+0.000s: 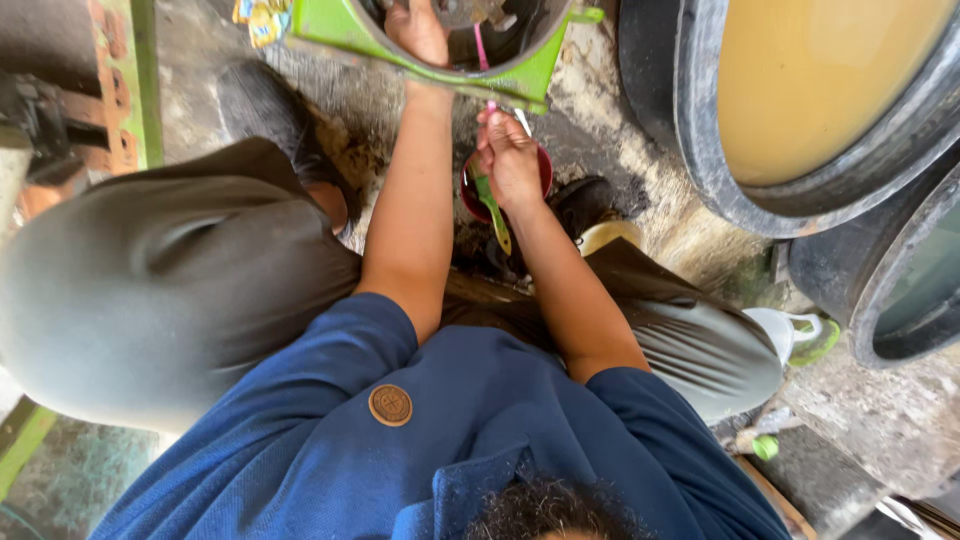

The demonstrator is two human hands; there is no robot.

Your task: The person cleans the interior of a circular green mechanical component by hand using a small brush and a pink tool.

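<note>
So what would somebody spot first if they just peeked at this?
Probably the big black tub of yellowish-brown liquid at the top right. Next, the bright green machine housing at the top middle, with the left hand reaching inside it. Just below, the right hand grips a green-handled tool over a small red bowl.

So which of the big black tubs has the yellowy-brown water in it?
The upper black tub, at the top right beside the green-rimmed machine. Its liquid is cloudy yellow-brown. The other black tub, lower at the right edge, looks dark greenish inside.
</note>
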